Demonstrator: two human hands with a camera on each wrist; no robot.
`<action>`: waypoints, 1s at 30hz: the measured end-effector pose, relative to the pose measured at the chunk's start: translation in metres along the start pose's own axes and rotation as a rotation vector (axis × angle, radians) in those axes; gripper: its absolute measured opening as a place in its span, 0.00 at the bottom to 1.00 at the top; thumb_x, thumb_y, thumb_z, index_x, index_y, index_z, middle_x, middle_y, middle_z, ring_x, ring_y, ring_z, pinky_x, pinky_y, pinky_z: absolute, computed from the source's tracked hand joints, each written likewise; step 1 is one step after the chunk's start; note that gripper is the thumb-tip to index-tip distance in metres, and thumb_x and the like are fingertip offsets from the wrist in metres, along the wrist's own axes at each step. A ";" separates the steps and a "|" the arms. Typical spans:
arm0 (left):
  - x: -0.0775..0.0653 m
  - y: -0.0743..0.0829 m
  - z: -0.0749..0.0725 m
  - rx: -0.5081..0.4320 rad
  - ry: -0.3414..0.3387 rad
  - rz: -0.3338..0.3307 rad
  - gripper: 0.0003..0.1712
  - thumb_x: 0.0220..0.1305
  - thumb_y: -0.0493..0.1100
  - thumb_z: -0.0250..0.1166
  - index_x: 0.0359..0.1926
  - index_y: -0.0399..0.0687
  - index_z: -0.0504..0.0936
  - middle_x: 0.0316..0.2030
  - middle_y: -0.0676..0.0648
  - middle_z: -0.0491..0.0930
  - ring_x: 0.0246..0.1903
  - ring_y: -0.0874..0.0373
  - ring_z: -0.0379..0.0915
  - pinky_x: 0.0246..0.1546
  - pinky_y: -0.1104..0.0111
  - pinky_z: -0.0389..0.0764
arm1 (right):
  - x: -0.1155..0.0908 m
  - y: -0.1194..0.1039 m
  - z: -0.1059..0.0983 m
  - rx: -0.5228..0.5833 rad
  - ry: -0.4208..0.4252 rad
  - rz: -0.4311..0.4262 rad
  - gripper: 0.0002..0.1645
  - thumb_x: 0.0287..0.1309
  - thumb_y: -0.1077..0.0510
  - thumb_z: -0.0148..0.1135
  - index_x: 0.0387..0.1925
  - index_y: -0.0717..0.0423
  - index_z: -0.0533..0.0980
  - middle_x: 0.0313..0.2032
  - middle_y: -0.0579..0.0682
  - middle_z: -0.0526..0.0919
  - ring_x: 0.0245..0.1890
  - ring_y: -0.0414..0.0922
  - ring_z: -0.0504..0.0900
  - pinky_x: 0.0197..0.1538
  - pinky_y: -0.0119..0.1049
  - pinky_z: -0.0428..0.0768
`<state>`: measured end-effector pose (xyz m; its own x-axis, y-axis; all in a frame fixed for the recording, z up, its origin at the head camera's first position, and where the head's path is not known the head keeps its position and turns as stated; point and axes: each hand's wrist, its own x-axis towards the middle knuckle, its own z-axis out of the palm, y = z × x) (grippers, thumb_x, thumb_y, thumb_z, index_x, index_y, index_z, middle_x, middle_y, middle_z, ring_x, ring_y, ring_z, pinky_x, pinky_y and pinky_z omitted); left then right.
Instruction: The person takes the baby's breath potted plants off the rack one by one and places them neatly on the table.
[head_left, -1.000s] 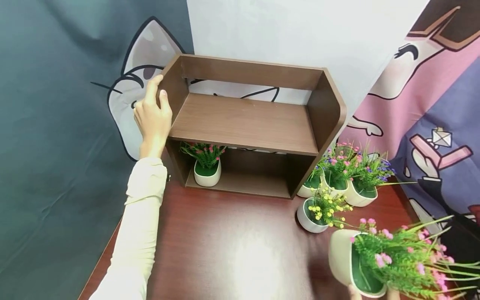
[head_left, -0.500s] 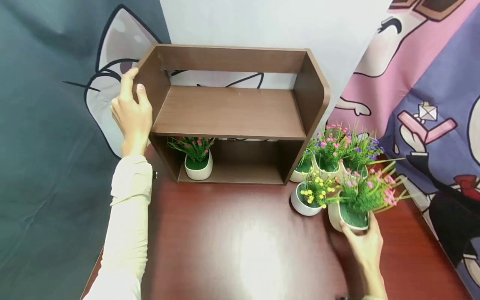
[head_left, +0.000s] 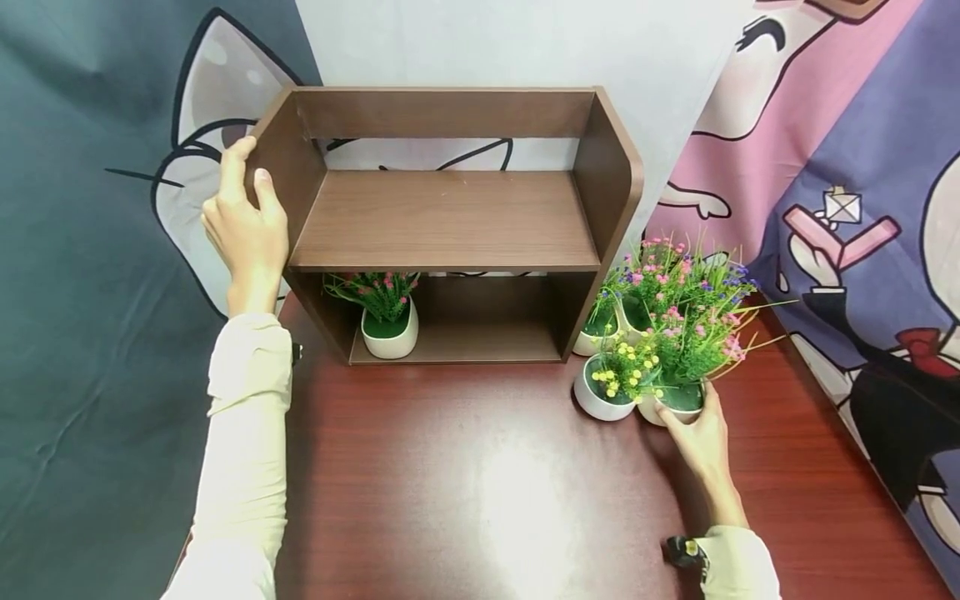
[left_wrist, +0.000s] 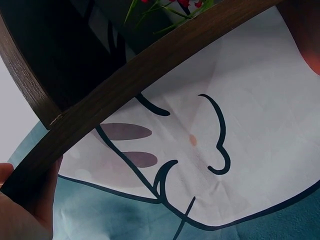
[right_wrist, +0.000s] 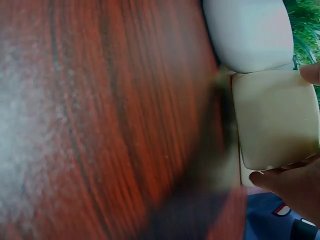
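Observation:
In the head view my left hand [head_left: 247,221] grips the left side panel of a brown two-tier wooden shelf [head_left: 453,218]. The left wrist view shows the panel's edge [left_wrist: 125,90] running between thumb and fingers at lower left. My right hand [right_wrist: 295,192] holds a pink-flowered potted plant [head_left: 693,343] by its cream pot [right_wrist: 277,120], thumb and fingers on opposite sides. That pot is beside a white pot with yellow flowers [head_left: 626,367], right of the shelf. Another potted plant [head_left: 390,333] with dark pink flowers stands in the lower tier at left.
Behind the held plant, more potted plants with pink and blue flowers [head_left: 667,271] cluster by the shelf's right side. The reddish-brown table [head_left: 420,467] extends in front. Cartoon-printed cloth [head_left: 847,233] hangs at right, and a grey-green cloth [head_left: 90,333] at left.
My right hand has brought the pink-flowered potted plant from the lower right up to the group beside the shelf. My left hand keeps its place on the panel. The head view has shifted.

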<state>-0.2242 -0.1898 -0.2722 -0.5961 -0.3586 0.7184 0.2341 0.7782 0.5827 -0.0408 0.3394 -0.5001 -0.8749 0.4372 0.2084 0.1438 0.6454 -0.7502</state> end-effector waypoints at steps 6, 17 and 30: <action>-0.001 0.000 -0.001 -0.006 0.002 0.004 0.21 0.67 0.47 0.49 0.58 0.64 0.75 0.51 0.56 0.78 0.28 0.40 0.72 0.32 0.61 0.61 | 0.007 0.004 0.008 -0.010 -0.083 0.041 0.52 0.51 0.55 0.63 0.70 0.64 0.45 0.63 0.70 0.58 0.61 0.64 0.60 0.59 0.54 0.58; -0.001 0.000 -0.003 -0.023 -0.001 0.035 0.21 0.67 0.46 0.49 0.59 0.62 0.75 0.55 0.61 0.75 0.23 0.41 0.66 0.34 0.55 0.64 | -0.012 -0.013 0.007 -0.043 0.106 -0.019 0.50 0.51 0.54 0.64 0.69 0.65 0.48 0.61 0.71 0.58 0.61 0.64 0.58 0.61 0.53 0.55; -0.003 -0.001 -0.006 -0.029 0.003 0.051 0.21 0.67 0.45 0.49 0.59 0.60 0.74 0.52 0.53 0.78 0.19 0.41 0.63 0.30 0.58 0.61 | -0.062 -0.054 0.051 0.097 -0.099 0.058 0.09 0.58 0.55 0.61 0.36 0.56 0.78 0.32 0.51 0.84 0.33 0.41 0.81 0.39 0.29 0.73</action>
<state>-0.2175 -0.1926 -0.2728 -0.5805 -0.3201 0.7487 0.2868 0.7801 0.5560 -0.0179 0.2450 -0.5043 -0.9084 0.4051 0.1037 0.1544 0.5554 -0.8171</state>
